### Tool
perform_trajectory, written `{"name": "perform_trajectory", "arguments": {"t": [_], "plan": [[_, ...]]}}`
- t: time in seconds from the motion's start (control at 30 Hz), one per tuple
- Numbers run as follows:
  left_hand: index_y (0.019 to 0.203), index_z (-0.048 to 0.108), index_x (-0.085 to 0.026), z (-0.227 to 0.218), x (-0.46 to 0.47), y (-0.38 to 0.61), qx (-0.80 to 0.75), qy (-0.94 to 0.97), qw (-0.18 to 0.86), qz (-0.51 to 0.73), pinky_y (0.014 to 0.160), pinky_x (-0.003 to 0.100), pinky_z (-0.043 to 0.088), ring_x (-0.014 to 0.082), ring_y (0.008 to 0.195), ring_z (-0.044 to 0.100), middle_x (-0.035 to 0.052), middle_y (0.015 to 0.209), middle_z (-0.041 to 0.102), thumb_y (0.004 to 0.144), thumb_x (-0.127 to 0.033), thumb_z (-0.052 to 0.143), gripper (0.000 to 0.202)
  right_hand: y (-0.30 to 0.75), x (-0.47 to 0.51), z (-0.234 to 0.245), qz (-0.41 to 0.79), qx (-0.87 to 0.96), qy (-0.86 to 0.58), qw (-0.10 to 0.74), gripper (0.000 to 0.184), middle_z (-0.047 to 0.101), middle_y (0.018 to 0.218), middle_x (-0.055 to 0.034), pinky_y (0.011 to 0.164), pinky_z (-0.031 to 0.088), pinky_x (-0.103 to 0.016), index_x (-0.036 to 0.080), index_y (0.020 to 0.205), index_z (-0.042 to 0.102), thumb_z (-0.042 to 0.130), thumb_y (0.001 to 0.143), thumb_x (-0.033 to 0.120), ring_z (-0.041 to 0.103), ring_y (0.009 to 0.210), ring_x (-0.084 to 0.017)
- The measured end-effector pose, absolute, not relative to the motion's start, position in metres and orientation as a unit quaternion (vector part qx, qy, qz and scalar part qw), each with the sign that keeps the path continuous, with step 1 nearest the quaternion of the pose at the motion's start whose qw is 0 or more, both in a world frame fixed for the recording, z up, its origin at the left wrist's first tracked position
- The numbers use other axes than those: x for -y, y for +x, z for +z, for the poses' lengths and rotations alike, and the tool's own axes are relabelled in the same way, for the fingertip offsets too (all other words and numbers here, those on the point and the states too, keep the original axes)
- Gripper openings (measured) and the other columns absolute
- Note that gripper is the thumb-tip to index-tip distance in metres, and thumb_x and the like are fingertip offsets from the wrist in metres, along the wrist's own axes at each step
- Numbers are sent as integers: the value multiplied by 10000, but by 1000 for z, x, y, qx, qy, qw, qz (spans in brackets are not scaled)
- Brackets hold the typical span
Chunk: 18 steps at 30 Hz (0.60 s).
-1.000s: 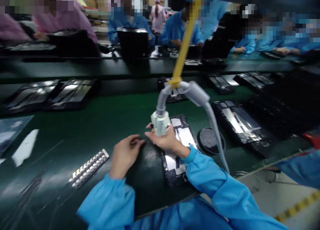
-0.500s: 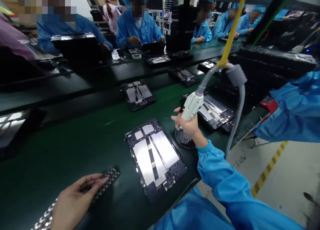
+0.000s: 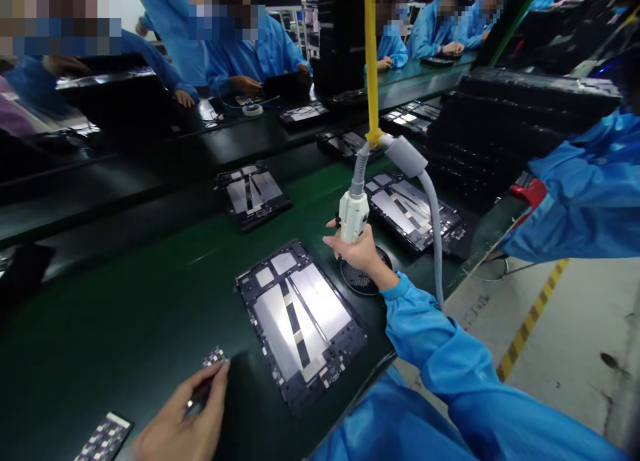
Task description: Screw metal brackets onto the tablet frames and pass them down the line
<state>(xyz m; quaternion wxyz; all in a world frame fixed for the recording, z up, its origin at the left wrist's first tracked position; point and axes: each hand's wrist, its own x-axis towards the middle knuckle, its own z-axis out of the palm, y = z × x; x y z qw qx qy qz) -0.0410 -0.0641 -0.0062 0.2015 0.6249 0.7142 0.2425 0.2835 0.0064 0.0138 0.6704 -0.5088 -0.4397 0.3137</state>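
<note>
My right hand (image 3: 357,253) is wrapped round a white electric screwdriver (image 3: 353,215) that hangs from a yellow cord (image 3: 370,61) with a grey hose. It is held upright over a round black dish (image 3: 363,277), just right of an open tablet chassis (image 3: 300,317) lying on the green belt. My left hand (image 3: 185,421) is at the bottom edge, its fingers lying on a strip of small metal parts (image 3: 213,361). A second piece of that strip (image 3: 103,439) lies further left.
More open chassis (image 3: 253,194) (image 3: 413,211) lie along the green conveyor belt (image 3: 150,294). A co-worker's blue sleeve (image 3: 580,201) reaches in at the right. Several people in blue coats work across the line. Stacks of black trays (image 3: 520,127) stand at the right.
The view swung right. My right hand lifted the screwdriver off the chassis and moved it right over the round dish. My left hand went down and left to the strip of parts.
</note>
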Motion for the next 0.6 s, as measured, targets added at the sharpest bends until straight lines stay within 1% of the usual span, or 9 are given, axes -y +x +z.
{"name": "perform_trajectory", "arguments": {"t": [0.1, 0.2, 0.3, 0.4, 0.5, 0.6], "plan": [[918, 696, -256, -7, 62, -27, -723, 567, 296, 263, 814, 416, 556, 295, 875, 699, 28, 873, 748, 636, -599, 645, 446, 283, -7, 12, 313, 446, -513, 663, 212, 548, 417, 78, 474, 457, -282, 165, 805, 643, 746, 642, 253, 504, 367, -111], [958, 696, -192, -11, 57, -21, -698, 506, 414, 291, 817, 361, 570, 251, 826, 714, 48, 849, 752, 600, -567, 715, 519, 284, -7, 12, 298, 457, -511, 664, 207, 549, 420, 80, 491, 469, -286, 166, 820, 645, 743, 650, 231, 500, 364, -106], [916, 690, -160, -16, 53, -22, -667, 453, 483, 342, 792, 314, 576, 216, 796, 713, 60, 841, 749, 570, -531, 777, 515, 286, -5, 20, 278, 469, -500, 673, 221, 552, 427, 85, 482, 473, -285, 172, 857, 637, 740, 664, 213, 501, 362, -107], [844, 668, -143, -20, 52, -24, -628, 411, 525, 401, 703, 264, 578, 186, 747, 706, 76, 844, 746, 543, -504, 819, 494, 277, -1, 36, 281, 477, -467, 690, 256, 554, 431, 89, 425, 444, -263, 176, 924, 623, 734, 699, 230, 485, 345, -101], [855, 617, -150, -20, 53, -19, -597, 372, 545, 457, 604, 253, 569, 160, 641, 686, 63, 784, 740, 519, -463, 847, 514, 250, 0, 52, 323, 481, -419, 699, 295, 538, 427, 98, 383, 422, -244, 179, 968, 606, 733, 715, 262, 481, 330, -99], [843, 596, -151, -19, 55, -14, -575, 372, 536, 493, 555, 253, 559, 144, 584, 661, 50, 731, 725, 558, -434, 824, 462, 207, -1, 60, 380, 494, -383, 682, 302, 530, 426, 101, 394, 434, -247, 181, 972, 601, 735, 712, 256, 497, 335, -103]]}}
